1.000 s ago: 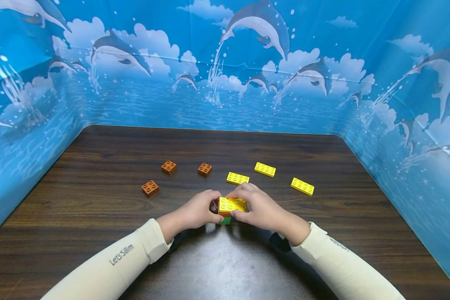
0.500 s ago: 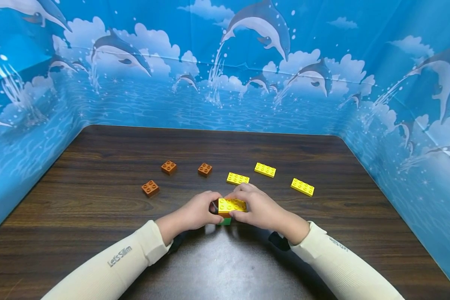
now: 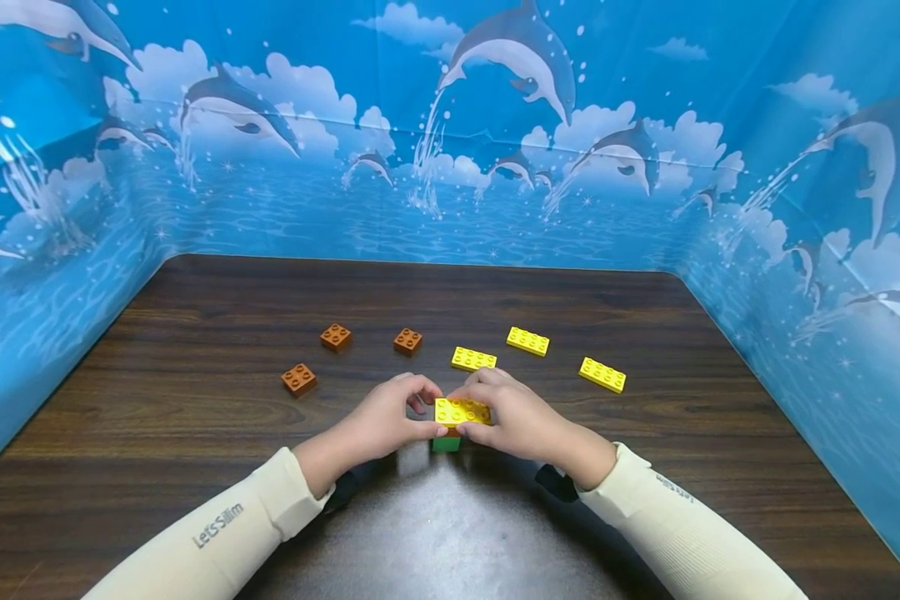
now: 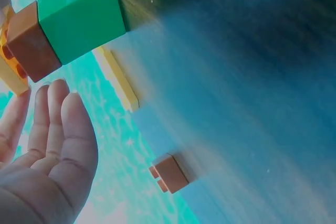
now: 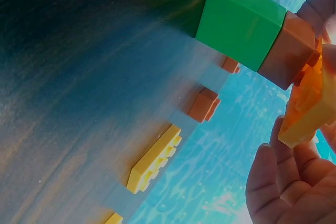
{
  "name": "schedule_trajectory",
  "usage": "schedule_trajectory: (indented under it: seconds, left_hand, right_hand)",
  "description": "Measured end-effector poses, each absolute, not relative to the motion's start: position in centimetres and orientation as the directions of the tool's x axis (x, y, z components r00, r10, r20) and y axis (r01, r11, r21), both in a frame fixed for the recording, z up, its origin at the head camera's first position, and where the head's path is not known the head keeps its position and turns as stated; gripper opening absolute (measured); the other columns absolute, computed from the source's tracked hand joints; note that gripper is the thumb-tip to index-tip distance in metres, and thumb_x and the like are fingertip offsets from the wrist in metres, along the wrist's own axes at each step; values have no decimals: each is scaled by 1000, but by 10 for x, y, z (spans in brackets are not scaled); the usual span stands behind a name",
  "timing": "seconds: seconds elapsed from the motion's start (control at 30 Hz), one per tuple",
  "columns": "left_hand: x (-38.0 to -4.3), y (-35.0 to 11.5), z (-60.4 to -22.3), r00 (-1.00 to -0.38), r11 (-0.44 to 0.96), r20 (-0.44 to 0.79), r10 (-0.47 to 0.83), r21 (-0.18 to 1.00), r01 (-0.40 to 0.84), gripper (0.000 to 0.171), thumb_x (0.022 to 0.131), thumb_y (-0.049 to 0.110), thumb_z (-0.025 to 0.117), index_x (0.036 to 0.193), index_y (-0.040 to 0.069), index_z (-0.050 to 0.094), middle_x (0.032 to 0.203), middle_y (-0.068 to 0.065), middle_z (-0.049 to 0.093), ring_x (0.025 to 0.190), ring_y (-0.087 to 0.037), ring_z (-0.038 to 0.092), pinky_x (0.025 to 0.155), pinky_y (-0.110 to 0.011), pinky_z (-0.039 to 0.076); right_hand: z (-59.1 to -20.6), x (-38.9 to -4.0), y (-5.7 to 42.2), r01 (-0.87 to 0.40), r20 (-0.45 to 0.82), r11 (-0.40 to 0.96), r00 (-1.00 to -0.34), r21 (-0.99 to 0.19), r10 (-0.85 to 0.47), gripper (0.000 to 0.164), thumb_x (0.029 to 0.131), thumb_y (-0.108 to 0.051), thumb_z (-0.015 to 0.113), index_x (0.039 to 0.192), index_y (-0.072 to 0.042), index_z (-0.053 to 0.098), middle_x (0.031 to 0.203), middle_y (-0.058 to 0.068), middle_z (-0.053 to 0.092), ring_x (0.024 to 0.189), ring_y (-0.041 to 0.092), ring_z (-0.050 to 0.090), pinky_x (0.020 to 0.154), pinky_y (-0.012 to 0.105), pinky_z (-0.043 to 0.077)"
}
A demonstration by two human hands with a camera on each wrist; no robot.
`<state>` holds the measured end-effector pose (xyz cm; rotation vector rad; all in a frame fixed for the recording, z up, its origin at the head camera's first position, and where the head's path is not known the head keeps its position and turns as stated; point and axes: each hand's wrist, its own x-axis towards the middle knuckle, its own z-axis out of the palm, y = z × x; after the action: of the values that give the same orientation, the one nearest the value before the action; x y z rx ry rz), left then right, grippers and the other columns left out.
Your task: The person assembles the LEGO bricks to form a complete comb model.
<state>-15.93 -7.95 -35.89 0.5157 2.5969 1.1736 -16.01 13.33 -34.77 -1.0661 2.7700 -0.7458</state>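
Note:
A green block [image 3: 446, 444] stands on the table with a brown brick [image 5: 289, 51] on top of it. Over the brown brick lies a flat yellow brick [image 3: 462, 412], tilted and jutting out to the right. My right hand [image 3: 521, 417] pinches that yellow brick by its right part between thumb and fingers. On the other side, my left hand [image 3: 386, 421] has its fingers spread loosely, apart from the green and brown blocks. One left fingertip touches or nearly touches the yellow brick's edge in the left wrist view.
Three loose brown bricks [image 3: 335, 337] lie at the back left of the dark wood table [image 3: 195, 400]. Three flat yellow bricks [image 3: 602, 375] lie behind and to the right of the stack. A blue dolphin-print curtain [image 3: 307, 192] surrounds the table's far and side edges.
My left hand has loosened and drawn slightly left, its fingers coming away from the stack. The right hand keeps holding the yellow brick in about the same place.

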Motion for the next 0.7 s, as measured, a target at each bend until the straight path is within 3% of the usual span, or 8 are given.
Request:
schedule_trajectory:
  seconds: [0.7]
  left_hand:
    - [-159, -76, -356, -903, 638, -107, 417, 742, 207, 23, 83, 17, 77, 101, 13, 63, 98, 1, 59, 87, -14, 56, 73, -31, 50]
  right_hand:
    - [-348, -160, 133, -620, 101, 648, -753, -443, -651, 38, 84, -23, 76, 120, -13, 68, 108, -1, 59, 94, 13, 49, 74, 28, 47]
